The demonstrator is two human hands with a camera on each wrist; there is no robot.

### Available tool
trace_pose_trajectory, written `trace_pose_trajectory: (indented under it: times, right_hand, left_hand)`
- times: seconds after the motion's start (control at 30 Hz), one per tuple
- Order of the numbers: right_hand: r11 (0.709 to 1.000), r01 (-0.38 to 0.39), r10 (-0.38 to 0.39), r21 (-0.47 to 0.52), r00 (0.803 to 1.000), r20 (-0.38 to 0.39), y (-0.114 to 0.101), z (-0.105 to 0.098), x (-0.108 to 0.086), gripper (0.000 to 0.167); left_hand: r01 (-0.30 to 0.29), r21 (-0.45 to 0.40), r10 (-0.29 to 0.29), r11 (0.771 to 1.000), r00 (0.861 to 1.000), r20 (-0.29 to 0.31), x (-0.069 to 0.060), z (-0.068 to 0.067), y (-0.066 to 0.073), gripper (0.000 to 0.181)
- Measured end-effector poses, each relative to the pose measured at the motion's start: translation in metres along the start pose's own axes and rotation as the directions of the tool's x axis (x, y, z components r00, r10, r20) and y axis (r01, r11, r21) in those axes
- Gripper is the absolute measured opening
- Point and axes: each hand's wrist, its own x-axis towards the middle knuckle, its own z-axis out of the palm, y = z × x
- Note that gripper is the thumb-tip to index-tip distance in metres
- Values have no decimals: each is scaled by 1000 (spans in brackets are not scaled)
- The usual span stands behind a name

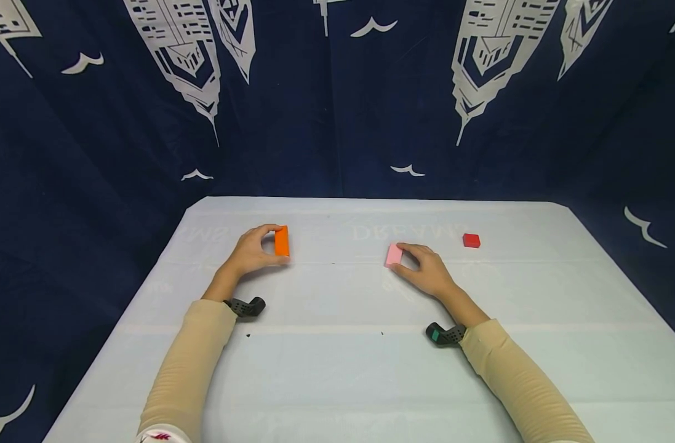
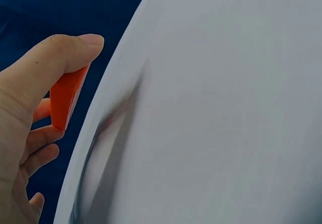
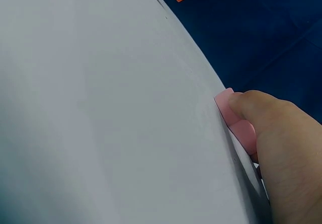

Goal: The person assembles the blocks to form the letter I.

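An orange rectangular block (image 1: pixel 282 241) is pinched by my left hand (image 1: pixel 255 249), thumb at its near end and fingers at its far end. In the left wrist view the orange block (image 2: pixel 66 98) appears raised off the white surface, its shadow lying apart from it. My right hand (image 1: pixel 426 269) pinches a pink block (image 1: pixel 394 255) between thumb and fingers. The right wrist view shows the pink block (image 3: pixel 236 121) at or very near the surface, partly covered by the thumb. A small red block (image 1: pixel 471 240) lies to the right, beyond my right hand, touched by neither hand.
A white-covered table (image 1: pixel 326 381) spreads beneath both hands. Behind it hangs a dark blue cloth (image 1: pixel 337 123) with white printed shapes. Dark bands with camera mounts sit on the left wrist (image 1: pixel 247 307) and the right wrist (image 1: pixel 447 335). Tiny dark specks dot the table.
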Motion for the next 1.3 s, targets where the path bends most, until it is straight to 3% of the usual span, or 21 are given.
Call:
trace_pose_trajectory:
  times: [0.57,0.93,1.3]
  right_hand:
    - [1000,-10,10,6,1000,7,1,0,0,59]
    - [1000,-2,2,5,1000,8,0,-1,-1,59]
    - [1000,-3,3,3,1000,9,-1,-1,-1,60]
  left_hand:
    - [-50,13,50,999,999,19,2,11,7,81]
    - [-112,68,109,991,993,36,1,20,15,85]
    - [-138,96,132,986,989,59,2,28,20,86]
